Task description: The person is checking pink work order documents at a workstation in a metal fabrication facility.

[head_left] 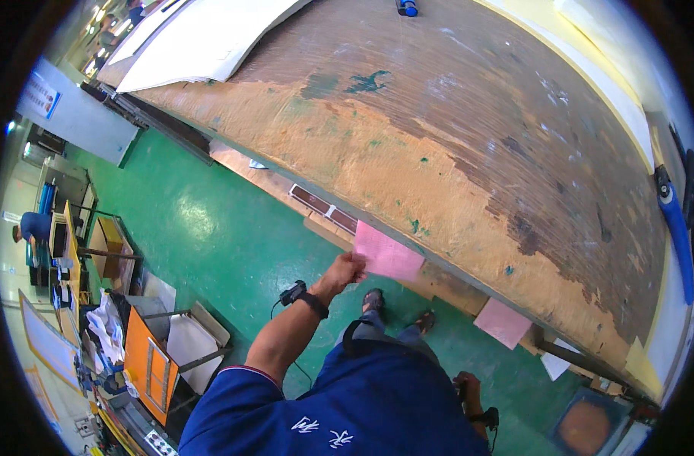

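Observation:
My left hand is closed on the near left corner of a pink sheet. The sheet's far part passes out of sight beneath the front edge of a worn wooden table. My right hand hangs low beside my body, its fingers curled; whatever may be inside them is hidden. A second pink sheet sticks out from under the table, to the right of the first. Each wrist carries a strap with a small black device.
White sheets lie at the table's far left, and a blue-handled tool at its right edge. Boards show under the table. Frames and an orange panel stand at left on the green floor. Another person bends over farther left.

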The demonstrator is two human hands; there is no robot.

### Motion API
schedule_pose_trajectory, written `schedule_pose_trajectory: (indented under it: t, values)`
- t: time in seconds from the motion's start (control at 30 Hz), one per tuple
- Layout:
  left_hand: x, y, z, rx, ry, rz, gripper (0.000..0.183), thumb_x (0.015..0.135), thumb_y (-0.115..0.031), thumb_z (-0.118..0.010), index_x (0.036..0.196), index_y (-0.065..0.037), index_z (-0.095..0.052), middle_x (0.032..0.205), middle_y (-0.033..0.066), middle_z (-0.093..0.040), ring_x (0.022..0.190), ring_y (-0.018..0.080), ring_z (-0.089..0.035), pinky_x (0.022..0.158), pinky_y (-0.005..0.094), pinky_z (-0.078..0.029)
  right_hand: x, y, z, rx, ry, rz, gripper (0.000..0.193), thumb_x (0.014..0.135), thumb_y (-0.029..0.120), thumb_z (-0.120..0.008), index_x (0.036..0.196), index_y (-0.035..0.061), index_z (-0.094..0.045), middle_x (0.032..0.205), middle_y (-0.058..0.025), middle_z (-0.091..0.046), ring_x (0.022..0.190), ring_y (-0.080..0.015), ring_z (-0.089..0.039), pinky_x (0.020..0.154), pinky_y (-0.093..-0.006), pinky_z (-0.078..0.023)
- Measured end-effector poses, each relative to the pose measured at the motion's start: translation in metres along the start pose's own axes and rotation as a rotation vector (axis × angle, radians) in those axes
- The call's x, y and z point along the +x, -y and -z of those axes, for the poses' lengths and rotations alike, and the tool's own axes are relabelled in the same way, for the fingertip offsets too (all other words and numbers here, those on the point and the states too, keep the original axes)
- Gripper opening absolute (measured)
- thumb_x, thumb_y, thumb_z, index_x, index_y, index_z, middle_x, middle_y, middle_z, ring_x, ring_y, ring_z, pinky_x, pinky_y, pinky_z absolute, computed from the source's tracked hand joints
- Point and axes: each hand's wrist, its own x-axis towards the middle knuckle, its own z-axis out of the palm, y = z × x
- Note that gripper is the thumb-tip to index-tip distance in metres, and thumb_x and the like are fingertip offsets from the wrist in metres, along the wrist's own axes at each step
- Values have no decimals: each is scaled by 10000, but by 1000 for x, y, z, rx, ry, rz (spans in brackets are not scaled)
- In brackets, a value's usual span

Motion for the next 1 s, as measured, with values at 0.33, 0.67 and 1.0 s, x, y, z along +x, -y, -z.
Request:
schedule_pose_trajectory:
  t: [0.33,0.67,1.0]
  values:
    - [-42,-19,-39,240,165,-135,146,921,-149,-569,1008,-45,-623,780,-2,-609,635,86,-570,611,233,-495,14,-9,9,317,53,-142,223,875,160,-519,1021,14,-605,765,-133,-630,595,-219,-608,488,-323,-462]
    - [-59,-24,-54,248,301,-139,171,939,-178,-551,968,-40,-647,766,1,-623,675,83,-560,617,253,-468,5,11,-3,168,-40,-49,259,813,120,-616,1036,-10,-593,811,-136,-634,615,-222,-616,534,-329,-498]
    - [-63,-28,-65,273,289,-184,154,938,-161,-556,914,-27,-629,716,-3,-619,632,81,-588,601,233,-490,-1,14,-3,185,-73,-85,229,798,84,-615,1017,18,-609,766,-134,-638,606,-227,-619,508,-321,-481]
